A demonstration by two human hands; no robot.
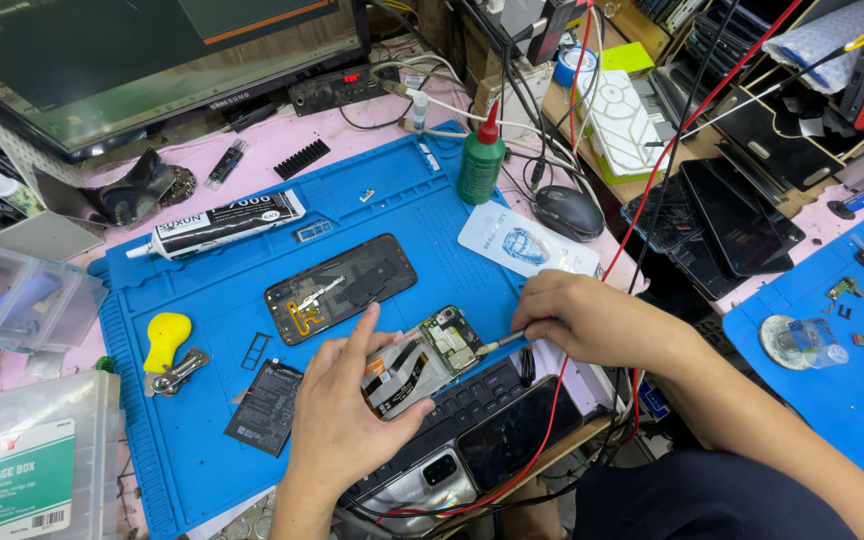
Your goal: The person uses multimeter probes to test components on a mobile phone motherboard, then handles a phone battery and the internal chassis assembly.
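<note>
My left hand (337, 400) pins the opened phone (420, 360) on the blue mat (202, 440) at the desk's near edge; my right hand (577, 320) grips a metal tool (502, 342) at its circuit board. A slip could gouge components or tear the flex.

Left hand (342, 405) lies palm down, index finger extended; right hand (587, 320) closes in a pinch grip, forearm angled inward.
</note>
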